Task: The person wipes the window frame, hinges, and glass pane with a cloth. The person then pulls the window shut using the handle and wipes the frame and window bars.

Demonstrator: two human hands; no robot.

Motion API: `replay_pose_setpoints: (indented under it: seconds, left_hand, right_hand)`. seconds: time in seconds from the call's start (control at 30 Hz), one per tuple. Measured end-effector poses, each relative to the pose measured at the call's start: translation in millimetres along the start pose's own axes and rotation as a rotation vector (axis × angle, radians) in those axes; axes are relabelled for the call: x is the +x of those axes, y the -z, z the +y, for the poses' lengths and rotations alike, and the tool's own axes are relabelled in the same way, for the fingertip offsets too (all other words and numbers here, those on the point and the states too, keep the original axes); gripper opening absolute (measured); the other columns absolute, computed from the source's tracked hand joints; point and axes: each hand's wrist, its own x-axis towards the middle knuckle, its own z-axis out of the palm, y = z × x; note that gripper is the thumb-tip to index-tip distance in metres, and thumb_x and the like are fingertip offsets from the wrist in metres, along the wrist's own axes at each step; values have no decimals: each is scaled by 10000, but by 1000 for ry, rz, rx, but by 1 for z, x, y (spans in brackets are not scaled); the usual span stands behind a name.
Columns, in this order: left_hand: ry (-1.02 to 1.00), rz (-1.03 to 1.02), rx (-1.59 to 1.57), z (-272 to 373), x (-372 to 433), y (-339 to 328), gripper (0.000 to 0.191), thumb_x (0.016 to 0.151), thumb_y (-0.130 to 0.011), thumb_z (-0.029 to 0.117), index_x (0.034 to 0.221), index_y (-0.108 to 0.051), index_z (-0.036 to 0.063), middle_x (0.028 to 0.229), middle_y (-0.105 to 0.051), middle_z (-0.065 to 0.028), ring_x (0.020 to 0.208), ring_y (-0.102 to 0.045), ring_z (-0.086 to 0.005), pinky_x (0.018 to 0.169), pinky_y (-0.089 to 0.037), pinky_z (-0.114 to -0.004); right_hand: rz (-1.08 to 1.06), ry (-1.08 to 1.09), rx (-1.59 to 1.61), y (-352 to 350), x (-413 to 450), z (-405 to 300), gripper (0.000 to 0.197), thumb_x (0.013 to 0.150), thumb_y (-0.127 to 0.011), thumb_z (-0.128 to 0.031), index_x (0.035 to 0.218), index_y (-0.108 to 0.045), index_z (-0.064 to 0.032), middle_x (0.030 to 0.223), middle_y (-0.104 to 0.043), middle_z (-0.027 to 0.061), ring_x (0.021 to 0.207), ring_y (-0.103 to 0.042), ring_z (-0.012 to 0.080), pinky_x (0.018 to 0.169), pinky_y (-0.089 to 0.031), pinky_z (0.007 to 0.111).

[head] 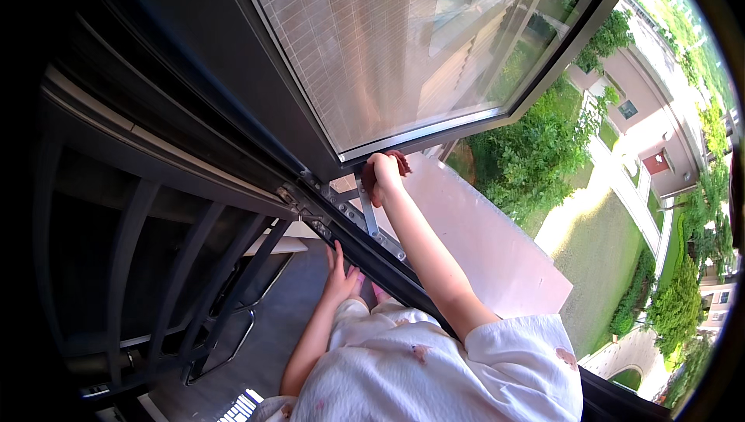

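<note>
My right hand [386, 175] is closed around a dark reddish-brown cloth [401, 161]. It is at the lower corner of an open, dark-framed window sash [419, 141], beside a metal stay arm [368, 207] and its hinge track. My right arm reaches across the dark window sill frame [372, 259]. Lower down, my left hand [339, 276] has its fingers spread against the inner side of that frame and holds nothing. Whether the cloth touches the sash is hard to tell, as my hand partly hides it.
Dark metal railing bars [192, 265] stand at the left. Outside, below the sash, is a pale ledge [465, 230], with trees [524, 148], lawn and buildings far below. A black-framed piece of furniture [233, 329] stands on the grey floor.
</note>
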Motion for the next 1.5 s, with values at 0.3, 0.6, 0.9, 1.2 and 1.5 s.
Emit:
replay_pose_setpoints:
  seconds: [0.3, 0.6, 0.9, 1.2, 1.5]
  left_hand:
    - [22, -25, -53, 3, 6, -2, 810, 756, -582, 133, 1356, -37, 135, 1342, 8, -317, 1253, -40, -441, 949, -291, -413]
    - [57, -8, -57, 1, 0, 3, 851, 753, -588, 112, 1355, 7, 193, 1366, 66, -260, 1250, -133, -418, 860, -392, -419]
    - [27, -38, -3, 0, 1, 8, 859, 759, -574, 86, 1352, 37, 201, 1370, 101, -237, 1247, -180, -391, 815, -423, -411]
    - [57, -101, -21, -16, 0, 5, 897, 724, -581, 43, 1355, 40, 185, 1375, 86, -237, 1179, -337, -335, 757, -435, -324]
    - [-6, -56, -11, -20, 1, 7, 903, 721, -595, 40, 1356, 27, 197, 1381, 78, -215, 1216, -272, -339, 727, -449, -313]
  right_hand:
    - [336, 420, -152, 47, 58, -78, 144, 649, -409, 16, 776, -474, 32, 765, -491, 118, 674, -491, 203, 573, -402, 309]
    - [400, 587, 60, 145, 98, -182, 319, 645, -344, 71, 921, -490, 8, 802, -498, 74, 650, -482, 185, 582, -413, 297]
    - [474, 931, -45, 139, 97, -203, 630, 693, -415, -21, 1296, -232, -12, 1036, -451, 75, 745, -413, 116, 666, -361, 225]
    - [361, 1384, 42, 112, 64, -276, 549, 837, -488, -243, 1252, -288, 55, 1266, -351, 144, 1151, -342, 218, 971, -242, 292]
    - [323, 1694, -440, 25, -69, -416, 625, 848, -396, -378, 1273, -232, 50, 1360, -158, 219, 1275, -58, 338, 1038, 2, 364]
